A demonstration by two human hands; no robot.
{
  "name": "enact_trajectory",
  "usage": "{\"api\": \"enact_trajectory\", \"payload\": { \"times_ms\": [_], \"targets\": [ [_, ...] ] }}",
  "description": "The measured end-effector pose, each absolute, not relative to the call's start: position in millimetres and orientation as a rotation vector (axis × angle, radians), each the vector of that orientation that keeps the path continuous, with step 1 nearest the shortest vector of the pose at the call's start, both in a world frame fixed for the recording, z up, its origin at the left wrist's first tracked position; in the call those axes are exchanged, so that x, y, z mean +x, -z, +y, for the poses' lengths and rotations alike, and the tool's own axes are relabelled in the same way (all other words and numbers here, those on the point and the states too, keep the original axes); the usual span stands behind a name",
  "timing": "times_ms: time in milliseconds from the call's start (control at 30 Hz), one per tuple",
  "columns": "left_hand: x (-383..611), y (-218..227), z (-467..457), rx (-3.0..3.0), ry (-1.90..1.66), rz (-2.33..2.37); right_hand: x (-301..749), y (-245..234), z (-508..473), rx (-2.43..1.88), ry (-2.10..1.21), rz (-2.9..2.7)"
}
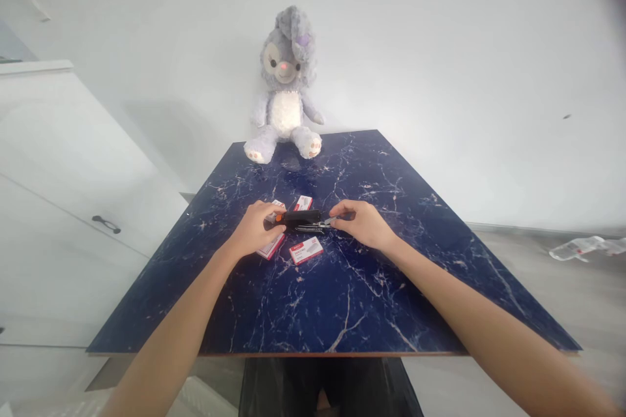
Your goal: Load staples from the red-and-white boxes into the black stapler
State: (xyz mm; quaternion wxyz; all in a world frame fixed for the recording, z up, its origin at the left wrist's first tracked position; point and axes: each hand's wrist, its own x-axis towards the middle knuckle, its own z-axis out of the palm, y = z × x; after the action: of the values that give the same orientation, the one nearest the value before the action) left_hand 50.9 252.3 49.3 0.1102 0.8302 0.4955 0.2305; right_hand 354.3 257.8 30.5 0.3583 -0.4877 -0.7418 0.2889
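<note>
On the blue marbled table, mid-frame, I see a black stapler between the left hand, pinching its orange end, and the right hand, pinching a grey piece.

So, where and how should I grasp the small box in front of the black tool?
Probably pinch the small box at its right end, across the long edges, from the near right: it lies flat, with bare tabletop there; the black tool crowds its far side.

You have free tabletop right of your right hand; the stapler and small boxes block its left.
</note>
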Motion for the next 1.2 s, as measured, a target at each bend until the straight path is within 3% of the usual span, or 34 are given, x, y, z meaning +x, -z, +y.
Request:
{"api": "enact_trajectory", "payload": {
  "times_ms": [467,833,1200],
  "targets": [
    [53,-49,250,2.411,-0.695,1.445,341,-20,250,-1.297,-0.701,-1.924],
    [54,-49,249,2.413,-0.7,1.452,343,-9,260,-1.3,-0.95,-1.775],
    [56,-50,248,2.454,-0.672,1.475,340,-12,256,-1.342,-0.871,-1.843]
  ]
}}
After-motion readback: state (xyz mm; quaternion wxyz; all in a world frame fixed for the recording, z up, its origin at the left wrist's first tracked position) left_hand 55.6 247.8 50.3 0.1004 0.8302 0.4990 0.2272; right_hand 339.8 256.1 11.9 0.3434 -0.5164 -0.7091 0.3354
